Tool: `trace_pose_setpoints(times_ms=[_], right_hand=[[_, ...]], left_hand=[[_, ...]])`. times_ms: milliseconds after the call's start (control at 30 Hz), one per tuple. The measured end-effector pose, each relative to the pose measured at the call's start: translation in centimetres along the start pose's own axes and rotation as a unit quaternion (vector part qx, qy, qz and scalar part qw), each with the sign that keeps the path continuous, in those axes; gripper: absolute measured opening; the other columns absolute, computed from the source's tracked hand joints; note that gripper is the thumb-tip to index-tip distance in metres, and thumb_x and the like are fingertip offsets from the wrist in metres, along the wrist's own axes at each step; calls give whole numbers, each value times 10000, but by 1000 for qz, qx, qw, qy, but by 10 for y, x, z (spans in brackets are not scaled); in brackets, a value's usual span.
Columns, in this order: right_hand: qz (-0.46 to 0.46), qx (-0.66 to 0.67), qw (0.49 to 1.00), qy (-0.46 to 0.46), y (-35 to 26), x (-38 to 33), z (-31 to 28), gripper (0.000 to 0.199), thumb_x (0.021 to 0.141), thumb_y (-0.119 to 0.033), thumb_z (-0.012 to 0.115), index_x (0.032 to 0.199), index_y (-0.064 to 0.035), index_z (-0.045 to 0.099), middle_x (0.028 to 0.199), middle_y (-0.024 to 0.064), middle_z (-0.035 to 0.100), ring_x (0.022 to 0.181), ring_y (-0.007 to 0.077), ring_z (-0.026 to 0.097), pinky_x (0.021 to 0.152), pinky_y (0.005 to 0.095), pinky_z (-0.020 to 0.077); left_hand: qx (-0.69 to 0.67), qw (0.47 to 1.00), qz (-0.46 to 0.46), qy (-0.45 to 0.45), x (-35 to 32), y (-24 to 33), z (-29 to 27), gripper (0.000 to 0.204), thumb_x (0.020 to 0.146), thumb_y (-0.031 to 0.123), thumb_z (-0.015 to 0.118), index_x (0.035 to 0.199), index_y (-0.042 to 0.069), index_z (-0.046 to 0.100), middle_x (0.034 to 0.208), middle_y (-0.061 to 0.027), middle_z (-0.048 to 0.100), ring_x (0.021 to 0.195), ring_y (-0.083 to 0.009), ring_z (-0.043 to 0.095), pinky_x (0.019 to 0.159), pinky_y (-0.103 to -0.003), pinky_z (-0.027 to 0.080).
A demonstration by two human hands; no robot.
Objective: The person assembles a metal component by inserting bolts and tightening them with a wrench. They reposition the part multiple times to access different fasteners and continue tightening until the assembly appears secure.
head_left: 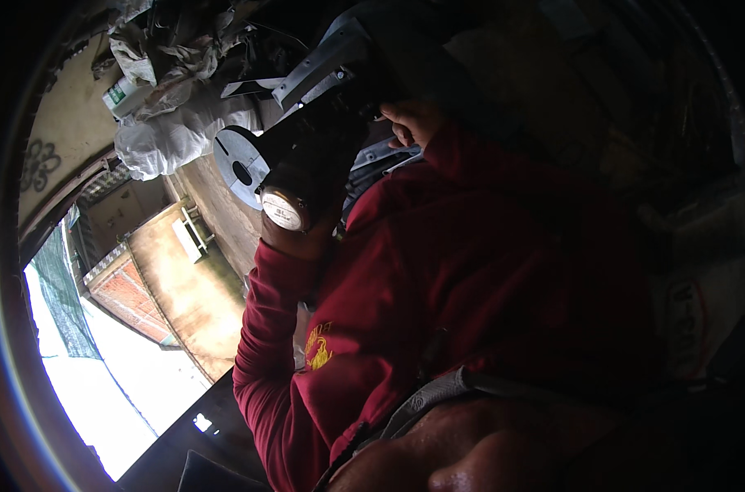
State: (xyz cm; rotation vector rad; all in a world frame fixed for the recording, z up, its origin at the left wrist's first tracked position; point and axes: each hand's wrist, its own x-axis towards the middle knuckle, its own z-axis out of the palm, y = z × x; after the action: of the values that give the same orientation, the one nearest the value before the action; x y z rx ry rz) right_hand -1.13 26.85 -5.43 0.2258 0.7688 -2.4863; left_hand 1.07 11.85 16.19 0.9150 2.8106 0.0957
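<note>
A dark cylindrical body (311, 156) with a pale round end cap (283, 210) lies slanted in front of my chest. My left hand (294, 239) is against its lower end, behind the cap; the fingers are hidden. Beside the body is a flat grey disc (239, 160) with a dark oval hole and a slot. Near the far end, my right hand (411, 123) has curled fingers, and deep shadow hides what they close on. Grey metal strips (321, 64) with small holes extend above the dark body.
White plastic bags (166, 148) and crumpled material hang at the upper left, with a white and green container (125, 97) among them. A pale wall (188, 287) and a bright opening (102, 394) with green netting (65, 291) lie to the left. The right side is mostly dark.
</note>
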Motion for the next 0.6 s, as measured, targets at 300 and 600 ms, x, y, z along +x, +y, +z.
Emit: trace_pose_setpoints(times_ms=[300, 600], right_hand=[[21, -76, 997, -24, -15, 3, -6, 304, 971, -316, 567, 971, -27, 665, 545, -24, 449, 483, 57, 432, 603, 299, 518], [7, -146, 989, -35, -17, 6, -4, 367, 953, -375, 603, 860, -22, 646, 595, 12, 525, 517, 101, 540, 551, 292, 511]], left_hand=[[-40, 985, -137, -102, -28, -24, 19, 464, 750, 257, 766, 1126, 43, 600, 1024, -137, 672, 904, -290, 687, 768, -388, 555], [-57, 992, 97, -52, -45, -11, -56, 359, 727, 224, 757, 1026, 48, 666, 954, -125, 674, 855, -292, 665, 735, -397, 541]])
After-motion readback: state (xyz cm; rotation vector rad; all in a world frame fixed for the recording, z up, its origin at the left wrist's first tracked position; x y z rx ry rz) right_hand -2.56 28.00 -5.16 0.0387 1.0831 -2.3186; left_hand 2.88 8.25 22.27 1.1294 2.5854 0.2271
